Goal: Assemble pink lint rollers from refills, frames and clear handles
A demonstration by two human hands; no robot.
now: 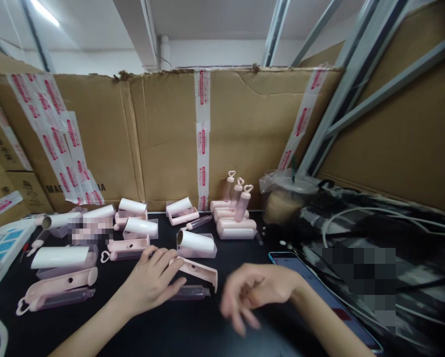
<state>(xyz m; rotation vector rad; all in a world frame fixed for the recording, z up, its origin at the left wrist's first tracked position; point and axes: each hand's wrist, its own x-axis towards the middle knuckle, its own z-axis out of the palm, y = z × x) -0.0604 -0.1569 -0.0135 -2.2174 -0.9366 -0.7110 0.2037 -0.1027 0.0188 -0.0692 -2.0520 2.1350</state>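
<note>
My left hand (153, 280) lies over lint roller parts on the black table, fingers stretched and thumb apart. Its fingertips meet the end of a pink roller holder (198, 270); whether they touch it I cannot tell. Below, a clear pinkish handle tube (190, 292) runs partly under the thumb. To the right, my right hand (257, 295) hovers, slightly blurred, with loosely bent fingers apart and nothing visible in them. Behind the holder, a white sticky roll (196, 241) sits in a clear cover (210, 252).
Three lint rollers (237, 229) with upright heart-ended handles stand behind. More white rolls (60, 258) and pink holders (60, 286) spread leftward. A phone (319, 292), a plastic drink cup (285, 198) and cables lie right. A cardboard wall (166, 144) closes the back.
</note>
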